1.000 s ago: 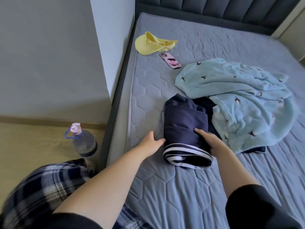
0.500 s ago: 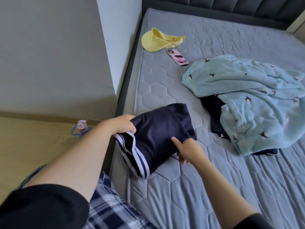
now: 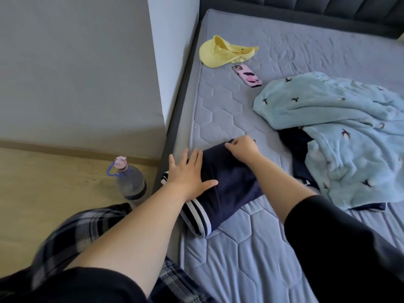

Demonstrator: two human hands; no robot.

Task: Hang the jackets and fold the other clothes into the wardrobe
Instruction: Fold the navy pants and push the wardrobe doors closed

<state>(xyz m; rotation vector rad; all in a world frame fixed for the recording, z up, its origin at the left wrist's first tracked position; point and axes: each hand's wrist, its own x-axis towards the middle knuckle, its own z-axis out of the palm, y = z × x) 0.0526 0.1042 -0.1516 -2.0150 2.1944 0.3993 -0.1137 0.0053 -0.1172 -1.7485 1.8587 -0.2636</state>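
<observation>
A folded navy garment (image 3: 229,186) with a white-striped hem lies near the left edge of the grey mattress (image 3: 251,248). My left hand (image 3: 189,176) presses flat on its left part, fingers spread. My right hand (image 3: 242,148) pinches the garment's far edge with curled fingers. To the right a light blue fleece garment (image 3: 341,132) with small bird prints lies crumpled, partly covering another dark garment (image 3: 295,143).
A yellow cap (image 3: 223,52) and a pink phone (image 3: 248,75) lie at the far left of the mattress. A water bottle (image 3: 130,182) stands on the wooden floor beside the bed frame. A grey wall (image 3: 76,73) rises on the left.
The navy garment was lifted from beside the blue fleece and set down near the mattress's left edge. My left hand went from gripping its striped end to pressing flat; my right moved to its far edge.
</observation>
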